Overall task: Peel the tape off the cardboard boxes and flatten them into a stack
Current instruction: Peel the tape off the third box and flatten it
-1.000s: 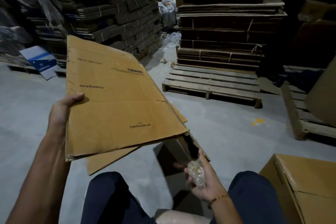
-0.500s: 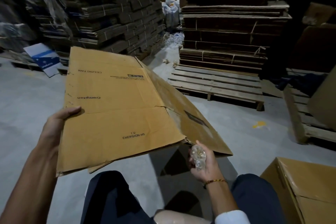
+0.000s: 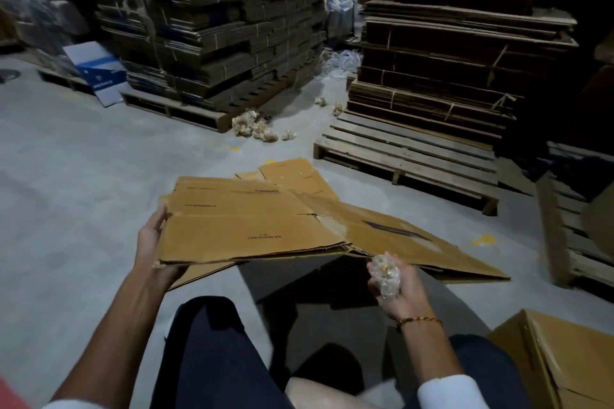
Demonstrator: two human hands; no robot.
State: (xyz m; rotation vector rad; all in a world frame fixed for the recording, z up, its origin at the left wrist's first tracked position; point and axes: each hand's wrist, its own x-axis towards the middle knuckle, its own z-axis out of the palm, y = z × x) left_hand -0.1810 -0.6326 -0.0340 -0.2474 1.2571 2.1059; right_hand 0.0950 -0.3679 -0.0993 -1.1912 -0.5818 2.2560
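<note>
While the left hand (image 3: pixel 153 239) grips a flattened brown cardboard box (image 3: pixel 252 226) low over the concrete floor (image 3: pixel 66 176), the right hand (image 3: pixel 392 282) clutches crumpled clear tape (image 3: pixel 385 272); another box (image 3: pixel 558 359) sits unflattened beside the knee.

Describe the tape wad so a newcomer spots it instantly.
Start at the flattened brown box held low in front of the seated person. At its near right corner the right hand, the wrist with the bracelet, grips the tape wad. It is crumpled, clear and shiny, while similar wads on the floor lie far off by a pallet.
</note>
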